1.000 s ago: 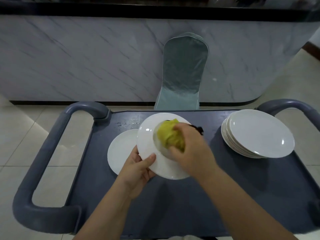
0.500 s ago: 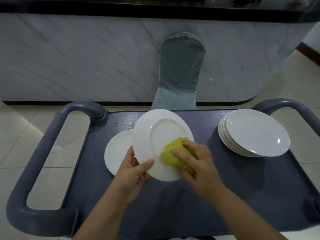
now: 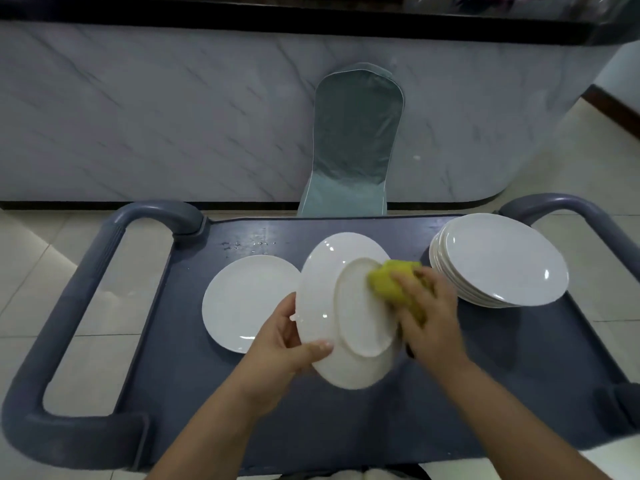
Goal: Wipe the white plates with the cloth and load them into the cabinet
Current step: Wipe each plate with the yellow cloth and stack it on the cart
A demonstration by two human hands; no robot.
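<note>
Yellow cloth in right grip presses plate pinched by left grip.

Probably a restaurant: service cart, covered chair

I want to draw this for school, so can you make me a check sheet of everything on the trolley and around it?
Surface: dark grey cart top, water drops near its far edge.
Job's things: tilted white plate, held off the cart; yellow cloth on it; single plate flat at left; plate stack at right.
Clutter: nothing seen.
Grippers: left hand grips the tilted plate's rim; right hand presses the cloth against it.
Cables: nothing seen.
Surroundings: covered chair, marble counter, tiled floor.
</note>
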